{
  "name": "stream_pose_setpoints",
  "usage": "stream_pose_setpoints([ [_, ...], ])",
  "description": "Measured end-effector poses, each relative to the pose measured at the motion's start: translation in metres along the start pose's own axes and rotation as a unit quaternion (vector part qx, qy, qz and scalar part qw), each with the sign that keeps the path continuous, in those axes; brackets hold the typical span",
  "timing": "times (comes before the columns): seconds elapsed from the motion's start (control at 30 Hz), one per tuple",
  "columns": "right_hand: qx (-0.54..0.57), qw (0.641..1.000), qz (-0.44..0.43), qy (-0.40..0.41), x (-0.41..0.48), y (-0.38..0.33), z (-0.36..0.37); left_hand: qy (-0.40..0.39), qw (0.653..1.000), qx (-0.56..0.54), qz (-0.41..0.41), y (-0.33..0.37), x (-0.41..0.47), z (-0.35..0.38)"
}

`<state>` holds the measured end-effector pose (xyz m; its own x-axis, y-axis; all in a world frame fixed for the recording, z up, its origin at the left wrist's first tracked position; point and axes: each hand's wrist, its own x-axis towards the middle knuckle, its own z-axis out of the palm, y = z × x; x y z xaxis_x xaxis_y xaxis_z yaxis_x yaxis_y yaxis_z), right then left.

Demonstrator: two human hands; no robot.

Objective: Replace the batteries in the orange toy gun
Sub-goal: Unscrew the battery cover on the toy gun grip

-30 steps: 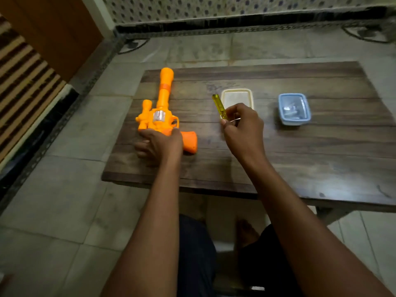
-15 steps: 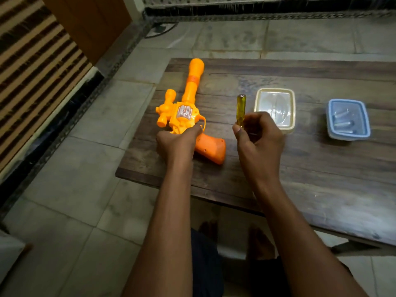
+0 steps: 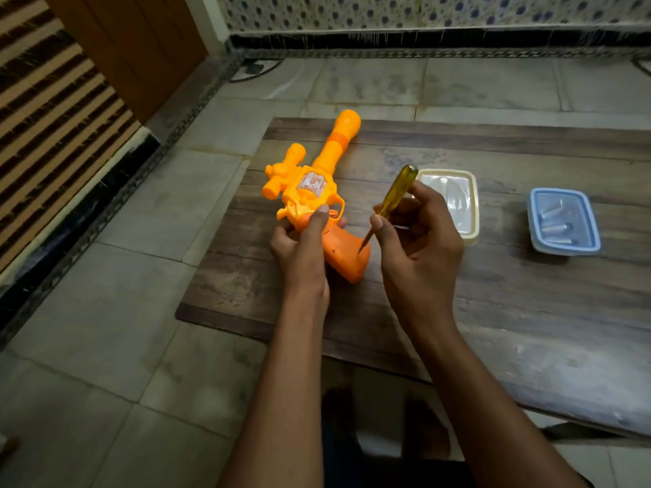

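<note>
On the dark wooden table (image 3: 458, 311), the orange plastic toy gun (image 3: 313, 191) is steadied by the left hand (image 3: 299, 248), fingers clasping its body. A yellow-handled screwdriver (image 3: 391, 199) is pinched in the right hand (image 3: 419, 237), tip on the grip: unscrewing step judged. Downward pressure and turning are needed next.

Left hand (image 3: 302, 241) grips orange toy gun (image 3: 318, 191) near trigger, gun lying on wooden table (image 3: 493, 311). Right hand (image 3: 419, 237) holds yellow-handled screwdriver (image 3: 394, 193), tip on grip. Cream container (image 3: 454, 202), blue container (image 3: 563, 221) farther right.
</note>
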<state>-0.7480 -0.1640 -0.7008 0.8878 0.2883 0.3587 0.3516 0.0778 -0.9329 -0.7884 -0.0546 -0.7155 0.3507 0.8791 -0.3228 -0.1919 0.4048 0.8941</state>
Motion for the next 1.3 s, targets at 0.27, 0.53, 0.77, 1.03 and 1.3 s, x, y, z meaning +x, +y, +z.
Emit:
stream_pose_setpoints([
  [0.27,0.027,1.0,0.008,-0.01,0.034,-0.008,0.019,-0.037,0.986,-0.112,-0.115,0.0,-0.006,0.006],
  [0.53,0.035,0.996,-0.038,-0.075,0.011,0.0,-0.001,-0.102,0.985,-0.104,-0.093,-0.005,0.009,0.001],
  [0.77,0.03,0.993,-0.071,-0.09,0.013,0.0,0.002,-0.083,0.991,-0.085,-0.063,0.002,0.006,0.001],
  [1.03,0.027,0.995,-0.075,-0.06,0.012,-0.004,-0.005,-0.087,0.987,-0.108,-0.079,-0.001,0.002,0.009],
  [1.3,0.033,0.995,-0.061,-0.068,0.011,-0.003,-0.003,-0.111,0.976,-0.127,-0.135,0.003,-0.002,0.008],
])
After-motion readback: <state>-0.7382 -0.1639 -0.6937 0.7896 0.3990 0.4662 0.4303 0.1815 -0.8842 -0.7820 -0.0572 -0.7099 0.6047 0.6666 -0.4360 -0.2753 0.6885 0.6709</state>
